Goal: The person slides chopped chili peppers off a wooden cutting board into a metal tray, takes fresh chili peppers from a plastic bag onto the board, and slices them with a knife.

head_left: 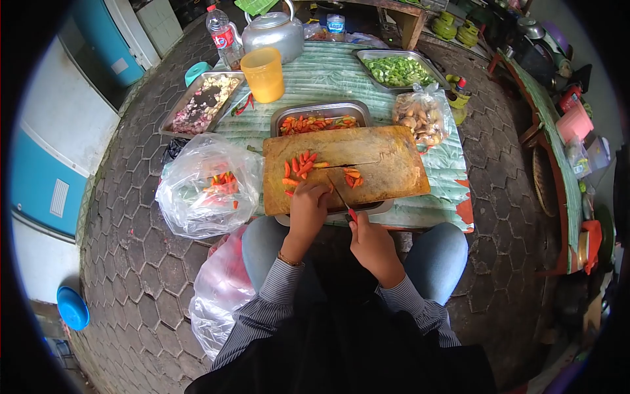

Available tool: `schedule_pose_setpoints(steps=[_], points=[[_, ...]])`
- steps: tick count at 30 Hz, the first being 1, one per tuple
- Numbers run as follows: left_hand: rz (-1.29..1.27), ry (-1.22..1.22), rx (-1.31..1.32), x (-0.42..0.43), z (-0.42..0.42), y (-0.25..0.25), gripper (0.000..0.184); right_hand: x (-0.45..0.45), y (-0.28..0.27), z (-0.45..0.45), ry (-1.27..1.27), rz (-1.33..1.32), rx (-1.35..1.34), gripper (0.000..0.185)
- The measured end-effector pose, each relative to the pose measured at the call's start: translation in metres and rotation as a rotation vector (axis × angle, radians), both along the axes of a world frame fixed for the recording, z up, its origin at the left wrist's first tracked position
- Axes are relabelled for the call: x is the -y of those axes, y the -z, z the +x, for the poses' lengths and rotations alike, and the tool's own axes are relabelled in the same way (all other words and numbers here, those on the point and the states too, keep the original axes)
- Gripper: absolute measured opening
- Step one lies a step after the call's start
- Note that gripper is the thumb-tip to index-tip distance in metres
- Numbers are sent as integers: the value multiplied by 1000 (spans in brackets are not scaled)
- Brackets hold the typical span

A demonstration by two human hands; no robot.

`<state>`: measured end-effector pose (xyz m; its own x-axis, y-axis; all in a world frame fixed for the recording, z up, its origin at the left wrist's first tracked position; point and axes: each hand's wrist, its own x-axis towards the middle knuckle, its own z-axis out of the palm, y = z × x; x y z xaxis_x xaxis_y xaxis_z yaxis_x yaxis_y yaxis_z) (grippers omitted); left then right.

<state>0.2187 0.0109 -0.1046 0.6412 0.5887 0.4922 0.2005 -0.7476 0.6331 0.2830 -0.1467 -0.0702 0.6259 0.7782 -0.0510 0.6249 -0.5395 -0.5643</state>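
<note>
2 hands at a worn cutting board [394, 164], on a low table [315, 65] with a green, wrinkled cover. Right hand [374, 248] closed round the knife [352, 215] handle, blade on the board. Left hand [310, 207] has bunched fingertips at the board, beside loose red-orange chilies [305, 164] (can't tell if it pinches 1). Board overlaps a metal tray [365, 111] of chilies. Clear bag [187, 180] left of board. Grey paved floor [131, 276], blue basin [73, 308] at far left, green-topped bench [550, 125] at right.
</note>
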Motion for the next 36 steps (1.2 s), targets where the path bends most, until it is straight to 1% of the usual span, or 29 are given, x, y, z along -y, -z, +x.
schedule_pose_setpoints(steps=[3, 10, 15, 17, 20, 24, 26, 32, 33, 35, 36], points=[[12, 12, 32, -1, 1, 0, 9, -3, 0, -1, -13, -2, 33, 22], [-66, -5, 38, 4, 3, 3, 6, -12, -3, -4, -21, -70, -25, 21], [-7, -40, 94, 7, 5, 4, 5, -1, 1, -4, -11, -44, -79, 21], [-4, -42, 86, 7, 5, 3, 6, 10, 2, -7, -26, -130, -97, 23], [-5, -39, 85, 8, 4, 4, 8, 21, -10, -5, -16, -167, -98, 24], [14, -37, 100, 7, 4, 6, 9, 19, -11, -4, 2, -146, -24, 23], [1, -34, 97, 8, 4, 4, 7, 11, -7, -4, -12, -28, 52, 23], [-36, -22, 104, 7, 5, 5, 6, 0, 5, -3, -41, -15, 70, 23], [-34, -18, 106, 8, 5, 4, 6, -1, 2, -4, -41, -19, 68, 23], [-43, -22, 90, 9, 5, 3, 6, -3, -7, -5, 1, -85, -55, 21], [-47, -26, 74, 10, 5, 3, 6, -3, -6, -4, 2, -89, -56, 21]])
